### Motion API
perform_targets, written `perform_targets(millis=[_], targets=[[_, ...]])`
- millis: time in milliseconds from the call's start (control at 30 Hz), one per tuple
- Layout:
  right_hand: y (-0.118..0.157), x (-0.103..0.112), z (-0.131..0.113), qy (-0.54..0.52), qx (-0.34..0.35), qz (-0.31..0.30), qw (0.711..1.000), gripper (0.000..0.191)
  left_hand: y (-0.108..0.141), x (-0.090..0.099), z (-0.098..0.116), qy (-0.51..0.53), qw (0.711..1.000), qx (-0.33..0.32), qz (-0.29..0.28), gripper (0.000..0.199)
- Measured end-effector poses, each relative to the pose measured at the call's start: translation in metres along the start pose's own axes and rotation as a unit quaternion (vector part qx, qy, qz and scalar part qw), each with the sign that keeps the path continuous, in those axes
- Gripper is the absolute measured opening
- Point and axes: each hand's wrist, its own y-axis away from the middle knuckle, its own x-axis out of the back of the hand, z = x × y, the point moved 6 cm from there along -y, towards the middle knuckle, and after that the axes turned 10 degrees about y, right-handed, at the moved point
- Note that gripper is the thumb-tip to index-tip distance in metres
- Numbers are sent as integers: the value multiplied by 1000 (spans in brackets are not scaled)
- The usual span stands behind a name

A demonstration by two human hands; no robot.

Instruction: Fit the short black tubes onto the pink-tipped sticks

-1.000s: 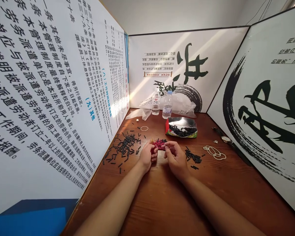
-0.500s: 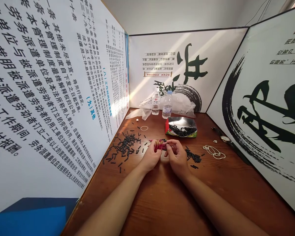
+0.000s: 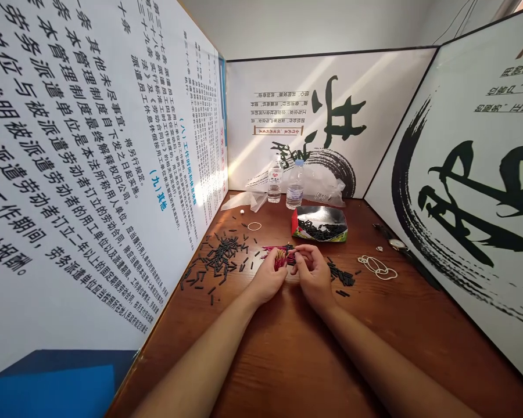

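My left hand (image 3: 267,283) is closed around a bundle of thin red and yellowish sticks or wires (image 3: 280,259). Just right of it, my right hand (image 3: 314,274) pinches at the dark ends of the bundle; what lies between its fingertips is too small to make out. More thin red pieces (image 3: 270,248) with dark ends show behind the fingers. To the left spreads a loose pile of short black tube-like pieces (image 3: 224,252). A smaller heap of the same black pieces (image 3: 342,274) lies beside my right hand.
Beyond my hands sits an open box (image 3: 320,233) partly filled with black pieces. Behind it stand two plastic bottles, one clear (image 3: 294,194), near crumpled plastic bags (image 3: 326,188). Rubber bands (image 3: 377,267) and a wristwatch (image 3: 397,244) lie right. Printed panels (image 3: 392,104) enclose the wooden table (image 3: 283,360).
The view has shifted slightly. The bundle in my left hand is tilted more upright, and the red pieces behind it show more. Both hands stay close together.
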Motion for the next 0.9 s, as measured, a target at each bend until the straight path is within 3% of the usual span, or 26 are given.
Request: perform_targets(millis=[233,900], targets=[[-2,0,1,13,-5,1,1000,21,0,0,-6,97,992,83,18,8],[1,2,3,33,-11,4,999,21,3,-1,-4,131,987,93,16,11]])
